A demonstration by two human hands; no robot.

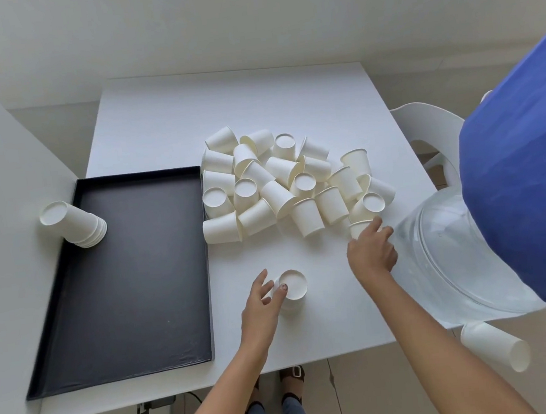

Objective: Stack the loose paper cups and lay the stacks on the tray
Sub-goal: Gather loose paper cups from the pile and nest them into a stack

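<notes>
A heap of several loose white paper cups (282,179) lies on the white table, right of the black tray (125,323). One stack of cups (74,224) lies on its side at the tray's far left corner. My left hand (262,309) holds a short upside-down stack of cups (293,285) standing on the table near the front. My right hand (370,250) reaches to the heap's near right edge, its fingers closed around a single cup (356,228) that they partly hide.
A clear plastic bowl (455,255) sits at the table's right edge, partly under a blue cloth-covered shape (525,180). A white chair (424,123) stands behind it. Another cup stack (495,345) sticks out below the table's right corner. A white wall borders the tray's left.
</notes>
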